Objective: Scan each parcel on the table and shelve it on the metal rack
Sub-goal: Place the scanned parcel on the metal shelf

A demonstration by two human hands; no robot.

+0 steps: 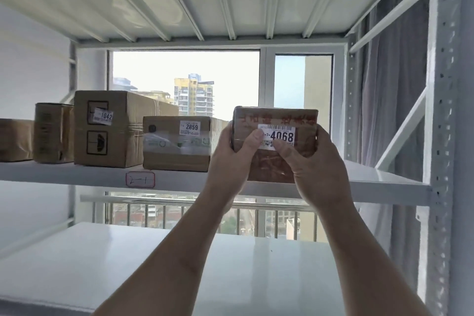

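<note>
Thumbs are pressed on the white label (278, 136) of a brown parcel (275, 143), which is held upright between both hands at the front edge of the rack's (436, 100) middle shelf (379, 182). The left hand (232, 151) is wrapped round the parcel's left edge, the right hand (311, 161) round its right edge and lower corner; both are closed on it, fingers mostly hidden behind. The forearms are raised from below, bare, and cut off at the bottom edge.

The parcel is a flat cardboard box sheathed in glossy tape, with faded red print across its top. The label carries a barcode and "4068"; its left part is covered by the left thumb. Whether the parcel's base rests on the shelf cannot be told, since the hands cover it.

Just left of it a taped box (179, 142) marked "2859" is set on the shelf, then a taller box (110, 127) marked "1042", then two smaller brown parcels, the last cut off at the frame edge. A red-outlined tag (140, 180) is stuck on the shelf's front lip. The rack is of white painted steel with perforated uprights.
</note>
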